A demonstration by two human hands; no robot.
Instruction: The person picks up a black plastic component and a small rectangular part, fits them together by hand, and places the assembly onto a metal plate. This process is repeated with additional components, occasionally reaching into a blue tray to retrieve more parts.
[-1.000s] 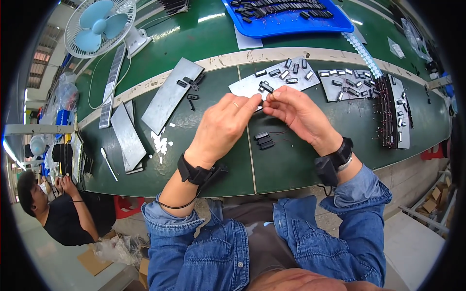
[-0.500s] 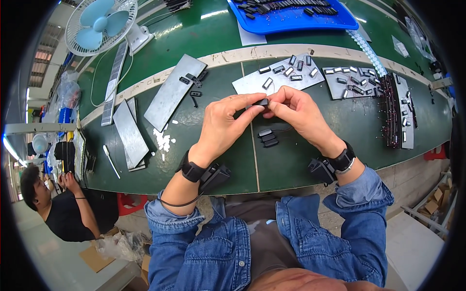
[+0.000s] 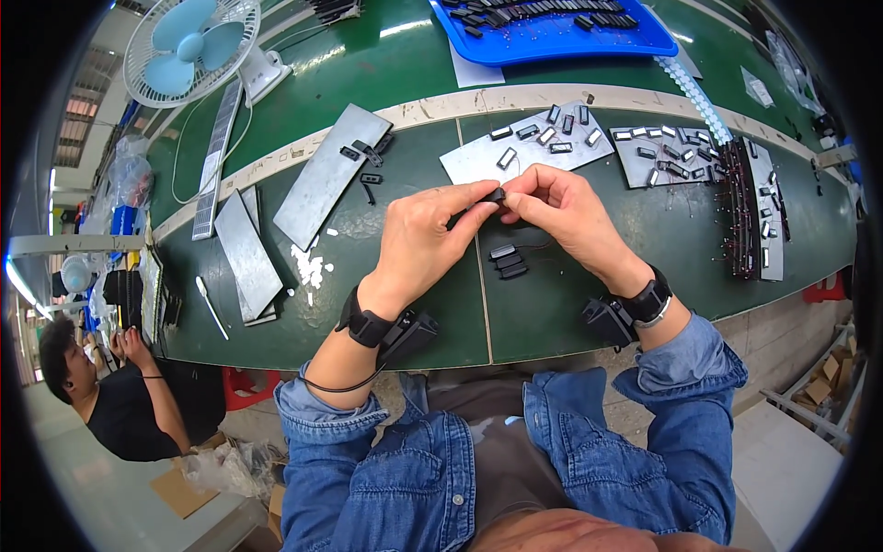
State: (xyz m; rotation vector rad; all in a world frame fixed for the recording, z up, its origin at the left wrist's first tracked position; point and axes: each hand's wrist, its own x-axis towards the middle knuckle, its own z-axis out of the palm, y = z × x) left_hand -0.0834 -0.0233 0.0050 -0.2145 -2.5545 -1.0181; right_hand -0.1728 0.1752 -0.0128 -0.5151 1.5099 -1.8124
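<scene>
A small black rectangular part [image 3: 497, 195] is pinched between my two hands above the green table. My left hand [image 3: 425, 232] grips its left side with thumb and forefinger. The closed fingertips of my right hand [image 3: 568, 221] are on its right end and hide some of it. Just below my hands lies a little group of black rectangular parts [image 3: 508, 262] with a thin wire. Beyond them, a grey plate [image 3: 460, 164] carries several similar parts with pale faces, some trailing thin wires.
More parts lie on a second grey plate [image 3: 635, 170] at right, beside a dark wired bundle [image 3: 740, 212]. At left are a grey plate [image 3: 317, 184], white scraps [image 3: 311, 269] and a white-handled tool [image 3: 211, 306]. A fan [image 3: 190, 46] and blue tray [image 3: 570, 48] stand farther back. A person [image 3: 138, 396] sits left.
The black part has turned slightly between my fingertips, and my fingers have shifted a little. Nothing on the table has visibly moved.
</scene>
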